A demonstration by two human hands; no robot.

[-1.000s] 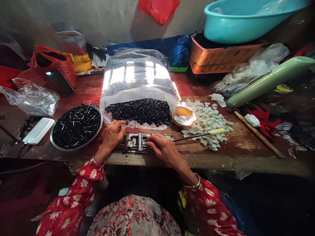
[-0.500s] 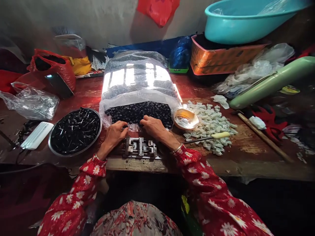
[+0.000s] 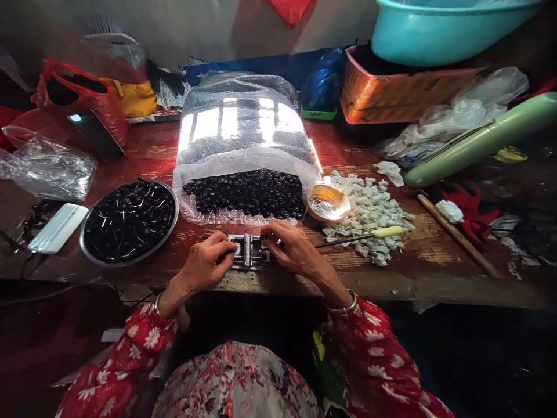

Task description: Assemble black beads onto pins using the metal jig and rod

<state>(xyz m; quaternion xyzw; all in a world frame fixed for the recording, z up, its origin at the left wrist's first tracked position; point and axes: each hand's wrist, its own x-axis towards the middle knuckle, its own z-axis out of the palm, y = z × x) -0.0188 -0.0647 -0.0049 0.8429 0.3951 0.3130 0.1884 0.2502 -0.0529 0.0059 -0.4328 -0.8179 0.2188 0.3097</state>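
Head view, tilted down over both hands at a worn wooden bench [image 3: 429,255]. Left hand [image 3: 202,261] curled, its fingers [image 3: 226,244] bent over the near end of a small steel jig [image 3: 249,252]. Right hand [image 3: 296,252] curled too, its fingertips [image 3: 266,231] on the jig's other end. Middle of the jig mostly hidden behind the fingers; firm grip or light touch impossible to tell.

Just beyond both hands, a clear plastic bag [image 3: 243,125] of dark round beads [image 3: 243,194]. Left of the left hand, a steel tray [image 3: 130,259] of dark beads stuck with thin pins. Right of the right hand, a yellow-handled awl [image 3: 387,231] across a heap of pale pieces [image 3: 369,212], too small to make out, and beside that heap, a small shallow bowl [image 3: 328,203]. Along the top edge, a teal basin [image 3: 444,35], cut off by the frame.
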